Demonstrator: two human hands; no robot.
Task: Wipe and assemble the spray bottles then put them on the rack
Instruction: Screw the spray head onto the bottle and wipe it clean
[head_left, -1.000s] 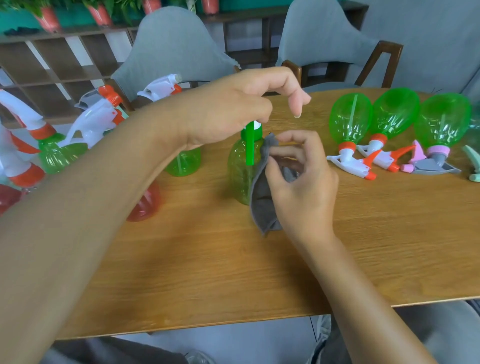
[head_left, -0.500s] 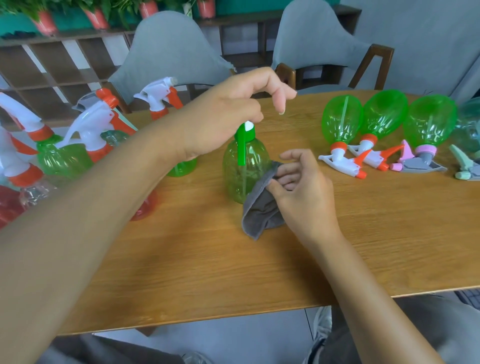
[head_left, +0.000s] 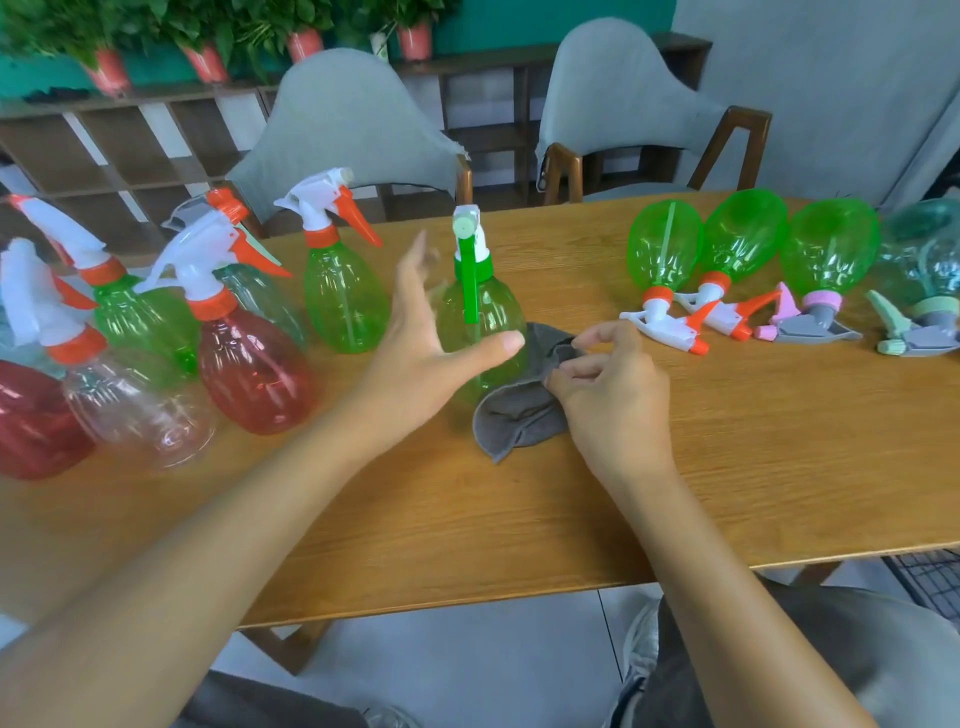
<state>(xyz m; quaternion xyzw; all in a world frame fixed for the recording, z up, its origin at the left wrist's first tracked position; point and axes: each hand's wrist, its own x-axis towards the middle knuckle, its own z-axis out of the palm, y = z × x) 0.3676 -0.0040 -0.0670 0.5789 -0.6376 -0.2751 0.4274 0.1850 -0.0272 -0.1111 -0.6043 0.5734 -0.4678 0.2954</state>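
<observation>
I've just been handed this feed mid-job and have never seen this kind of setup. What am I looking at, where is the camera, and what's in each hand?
There is no machine: a person works with bare hands, filmed by a camera worn on their head, looking down at a wooden table. The left hand is open beside an upright green spray bottle, and I cannot tell whether it touches it. The right hand pinches a grey cloth lying against the bottle's base. At left stand assembled bottles. At right, more bottles lie tipped over, nozzles toward the camera.
</observation>
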